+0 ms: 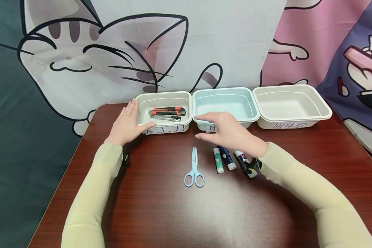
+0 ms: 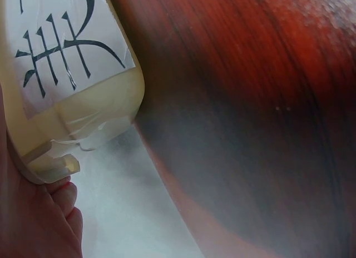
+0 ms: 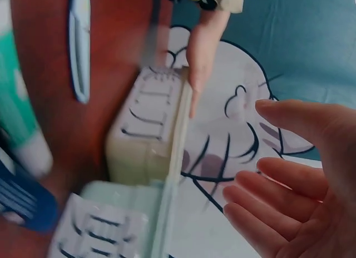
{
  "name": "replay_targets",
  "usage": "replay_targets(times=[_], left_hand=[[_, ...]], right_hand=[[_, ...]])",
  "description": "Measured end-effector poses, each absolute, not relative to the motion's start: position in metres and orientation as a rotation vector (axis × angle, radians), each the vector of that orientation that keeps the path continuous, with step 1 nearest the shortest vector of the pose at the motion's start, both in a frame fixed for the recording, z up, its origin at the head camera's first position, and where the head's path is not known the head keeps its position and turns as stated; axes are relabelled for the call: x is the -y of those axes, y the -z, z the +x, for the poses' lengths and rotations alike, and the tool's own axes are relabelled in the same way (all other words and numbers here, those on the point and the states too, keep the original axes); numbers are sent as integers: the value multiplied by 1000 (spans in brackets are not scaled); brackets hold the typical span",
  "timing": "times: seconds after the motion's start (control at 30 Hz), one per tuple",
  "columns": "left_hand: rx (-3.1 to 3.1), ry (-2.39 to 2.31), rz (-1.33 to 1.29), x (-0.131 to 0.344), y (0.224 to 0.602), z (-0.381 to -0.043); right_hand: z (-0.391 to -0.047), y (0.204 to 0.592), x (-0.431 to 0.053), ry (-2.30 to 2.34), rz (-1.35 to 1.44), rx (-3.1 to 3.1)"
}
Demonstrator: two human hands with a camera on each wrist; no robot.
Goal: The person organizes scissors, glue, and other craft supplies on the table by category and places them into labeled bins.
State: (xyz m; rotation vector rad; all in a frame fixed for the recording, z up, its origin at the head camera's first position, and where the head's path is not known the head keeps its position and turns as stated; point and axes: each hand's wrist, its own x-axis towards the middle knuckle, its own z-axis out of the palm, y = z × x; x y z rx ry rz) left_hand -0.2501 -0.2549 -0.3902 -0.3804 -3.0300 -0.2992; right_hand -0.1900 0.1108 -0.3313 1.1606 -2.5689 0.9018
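My left hand (image 1: 126,123) lies along the left side of the left white bin (image 1: 164,97), fingers straight, thumb over its front rim. Inside that bin are an orange-and-black utility knife (image 1: 168,111) and a grey utility knife (image 1: 165,118). The left wrist view has the bin's paper label (image 2: 67,52) close up, with the left fingers (image 2: 65,199) at the rim. My right hand (image 1: 227,132) hovers before the light blue bin (image 1: 226,91), thumb and fingers apart, holding nothing. Below it lie light blue scissors (image 1: 194,168) and a green glue stick (image 1: 218,160).
A dark blue glue stick (image 1: 227,158) lies next to the green one, and another glue stick (image 1: 243,159) lies partly hidden under the right wrist. At the right of the row stands a second white bin (image 1: 292,122) with a label. A cat-print cloth (image 1: 235,41) hangs behind the brown table (image 1: 161,213).
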Motion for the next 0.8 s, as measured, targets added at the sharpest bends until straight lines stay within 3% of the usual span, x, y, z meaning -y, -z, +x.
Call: replay_targets(times=[0.8], left_hand=[[3017, 294, -393, 253, 389, -249]], right_hand=[[-120, 399, -111, -1012, 1252, 2725]])
